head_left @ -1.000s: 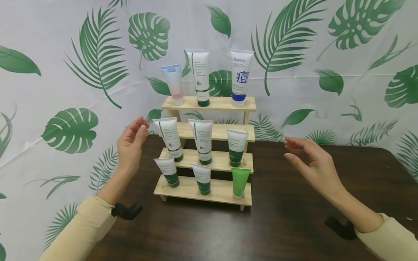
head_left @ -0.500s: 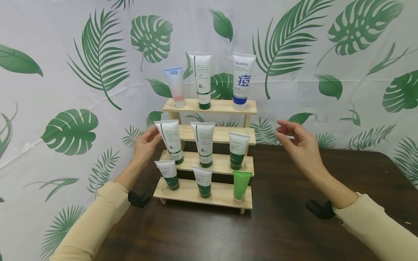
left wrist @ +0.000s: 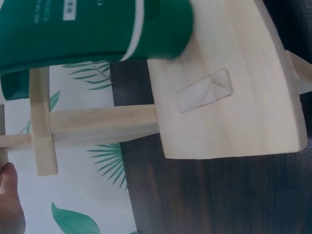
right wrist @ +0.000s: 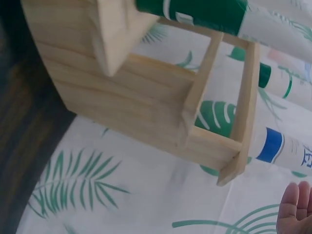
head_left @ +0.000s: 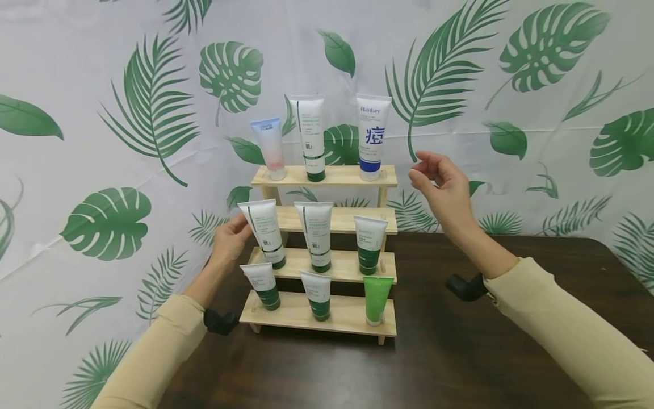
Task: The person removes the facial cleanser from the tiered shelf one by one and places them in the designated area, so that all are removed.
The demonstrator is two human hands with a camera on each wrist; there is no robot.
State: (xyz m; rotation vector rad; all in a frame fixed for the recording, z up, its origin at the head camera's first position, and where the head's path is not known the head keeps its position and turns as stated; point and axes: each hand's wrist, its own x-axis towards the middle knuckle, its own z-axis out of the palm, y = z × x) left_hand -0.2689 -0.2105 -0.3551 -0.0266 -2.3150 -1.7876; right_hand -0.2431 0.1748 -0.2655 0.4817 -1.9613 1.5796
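A stepped wooden stand (head_left: 327,326) holds several squeeze tubes. My left hand (head_left: 229,243) is at its left side, fingertips hidden behind a tall white tube with a green base (head_left: 263,234). In the left wrist view, a digit of the left hand (left wrist: 10,200) lies close to the stand's wood; contact is unclear. My right hand (head_left: 443,190) hovers right of the top shelf (head_left: 334,175), apart from it, fingers loosely bent and holding nothing. Nearest it stands a white-and-blue Hankey tube (head_left: 373,136). The right wrist view shows the fingers (right wrist: 291,207) near that tube.
Also on the top shelf are a blue-pink tube (head_left: 269,147) and a white one (head_left: 309,136). Lower shelves bear more tubes, including a bright green one (head_left: 377,301). The stand rests on a dark table (head_left: 460,352) before a leaf-patterned cloth (head_left: 168,165).
My left hand moved right to the stand's left side and has stayed there. My right hand moved left and up towards the top shelf. The tubes keep their places on the stand.
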